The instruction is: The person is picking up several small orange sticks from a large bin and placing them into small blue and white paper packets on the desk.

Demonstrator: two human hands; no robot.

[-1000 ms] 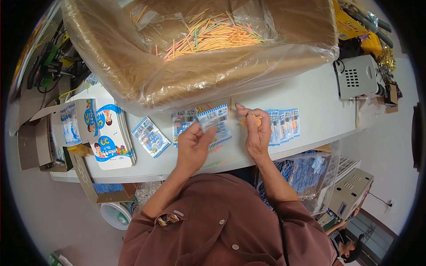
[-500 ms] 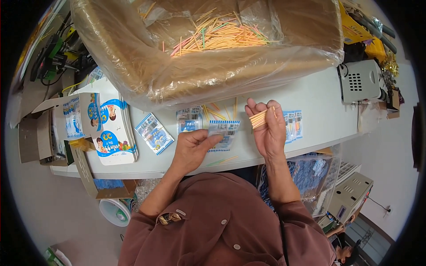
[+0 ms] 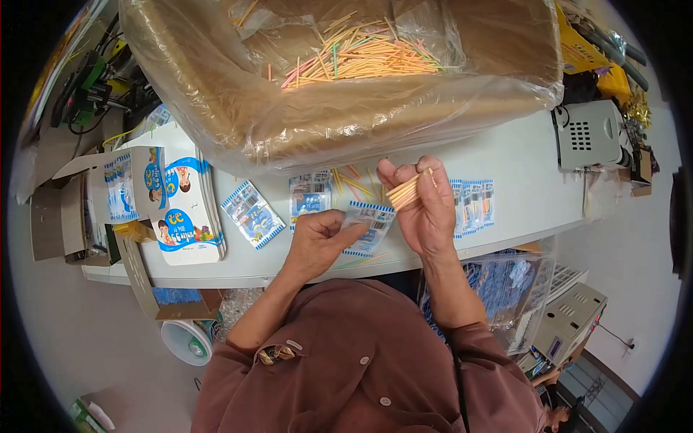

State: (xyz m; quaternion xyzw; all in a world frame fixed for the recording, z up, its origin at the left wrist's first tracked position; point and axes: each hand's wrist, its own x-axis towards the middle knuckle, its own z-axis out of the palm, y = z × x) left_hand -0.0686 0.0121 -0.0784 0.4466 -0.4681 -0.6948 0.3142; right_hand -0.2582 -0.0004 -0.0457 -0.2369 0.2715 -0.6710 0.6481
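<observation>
My left hand (image 3: 317,242) pinches a small blue-and-white plastic packet (image 3: 378,215) between thumb and fingers. Close to the packet's upper right corner, my right hand (image 3: 429,220) grips a small bundle of thin pale-orange sticks (image 3: 404,194), their ends pointing left toward it. Whether the sticks touch the packet, I cannot tell. Beyond the left hand lie another packet (image 3: 310,196) and some loose sticks (image 3: 352,183). Further left is a tilted packet (image 3: 253,215). Several overlapping packets (image 3: 476,208), with sticks showing through, lie to the right of my right hand.
A large box lined with clear plastic (image 3: 375,130) stands at the back of the white table, holding a heap of sticks (image 3: 375,59). Flat printed cartons (image 3: 191,245) are stacked at left beside an open carton of packets (image 3: 121,187). A grey metal device (image 3: 588,137) sits at the right end.
My right hand has moved left with the bundle of sticks, closer to the packet. The packet in my left hand has tilted and shifted slightly right.
</observation>
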